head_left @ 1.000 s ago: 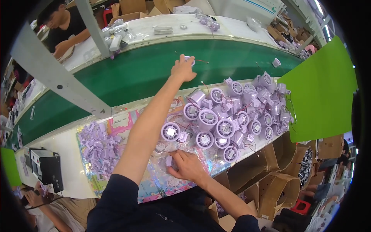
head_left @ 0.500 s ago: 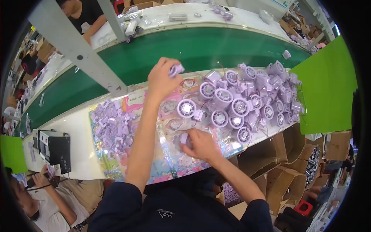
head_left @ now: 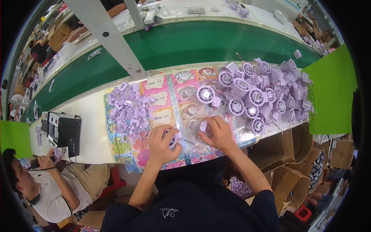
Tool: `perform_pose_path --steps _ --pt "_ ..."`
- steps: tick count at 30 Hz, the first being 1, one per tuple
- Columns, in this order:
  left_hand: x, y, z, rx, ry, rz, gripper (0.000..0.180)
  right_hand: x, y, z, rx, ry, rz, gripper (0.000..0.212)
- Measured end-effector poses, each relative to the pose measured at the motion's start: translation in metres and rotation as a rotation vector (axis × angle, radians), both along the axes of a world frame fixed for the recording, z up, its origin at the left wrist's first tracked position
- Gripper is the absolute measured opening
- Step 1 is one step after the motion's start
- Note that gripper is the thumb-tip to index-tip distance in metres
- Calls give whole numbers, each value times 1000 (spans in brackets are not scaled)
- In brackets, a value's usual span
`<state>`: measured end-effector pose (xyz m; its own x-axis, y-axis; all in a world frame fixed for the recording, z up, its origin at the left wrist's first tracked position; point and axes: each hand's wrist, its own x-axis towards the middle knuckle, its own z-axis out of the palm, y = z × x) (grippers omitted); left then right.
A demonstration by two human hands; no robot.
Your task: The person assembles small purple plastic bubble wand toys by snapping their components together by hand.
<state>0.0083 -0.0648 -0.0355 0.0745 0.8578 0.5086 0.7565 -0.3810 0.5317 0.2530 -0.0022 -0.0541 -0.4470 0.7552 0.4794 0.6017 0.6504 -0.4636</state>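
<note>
My left hand (head_left: 161, 150) is closed around a round lilac fan housing (head_left: 172, 141) near the front edge of the table. Opposite it, my right hand (head_left: 222, 135) pinches a small lilac plastic part (head_left: 203, 126) between thumb and fingers. Thin wires run between the two held pieces. To the right lies a heap of round lilac fan housings (head_left: 241, 86) with small lilac pieces and dark wires. A pile of small lilac plastic brackets (head_left: 129, 110) sits to the left. Beneath them is a colourful printed sheet (head_left: 157, 99).
Beyond the table runs a green conveyor belt (head_left: 185, 44), with a grey metal post (head_left: 110, 40) at its near edge. A black-and-white machine (head_left: 63, 133) stands on the left. A seated person (head_left: 58, 189) works there. Cardboard boxes (head_left: 286, 181) and a green board (head_left: 332, 92) are on the right.
My left hand has come back from the far edge of the table toward my body, with a lilac housing in it. My right hand stays near the middle, still pinching its part.
</note>
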Motion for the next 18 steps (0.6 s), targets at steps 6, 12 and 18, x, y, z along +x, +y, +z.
perform_pose_path --steps 6,12,18 --pt "18 6 1 -3 -38 120 41 -3 1 -1 58 52 -39 66" --pt "18 6 4 -23 -65 133 43 -14 -8 9 -54 166 -76 56" --pt "18 6 0 -9 -90 127 46 -63 -17 23 -581 584 -179 40"
